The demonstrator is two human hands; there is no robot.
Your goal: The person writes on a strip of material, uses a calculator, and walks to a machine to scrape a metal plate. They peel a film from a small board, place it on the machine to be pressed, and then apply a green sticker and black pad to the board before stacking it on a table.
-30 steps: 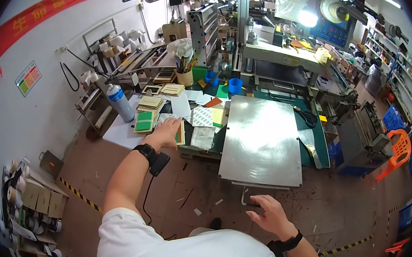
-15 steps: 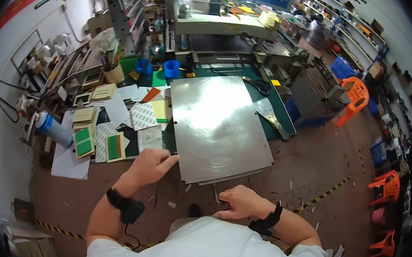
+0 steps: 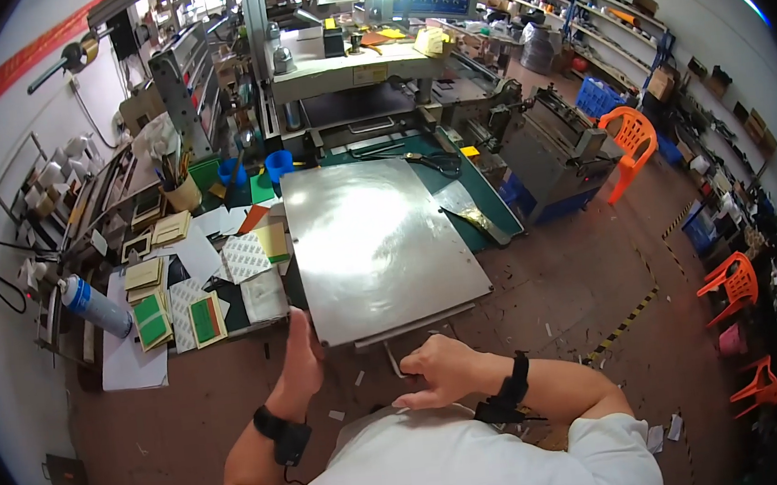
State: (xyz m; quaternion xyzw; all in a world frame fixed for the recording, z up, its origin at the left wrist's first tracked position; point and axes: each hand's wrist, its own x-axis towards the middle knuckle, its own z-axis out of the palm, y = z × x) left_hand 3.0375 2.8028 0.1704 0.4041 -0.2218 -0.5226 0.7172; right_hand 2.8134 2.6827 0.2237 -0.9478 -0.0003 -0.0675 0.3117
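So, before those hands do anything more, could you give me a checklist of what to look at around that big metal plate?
1. Left hand off the top of the metal plate: ok, it is beside the near left corner.
2. Right hand firmly on the thin metal rod below the plate's near edge: cannot tell; its curled fingers are right by it.
3. Scissors off the plate: ok, they lie on the green mat.
4. Green-and-cream card apart from the plate: ok, it lies to the left.
5. Floor free of scraps: not ok, a paper scrap lies between the arms.
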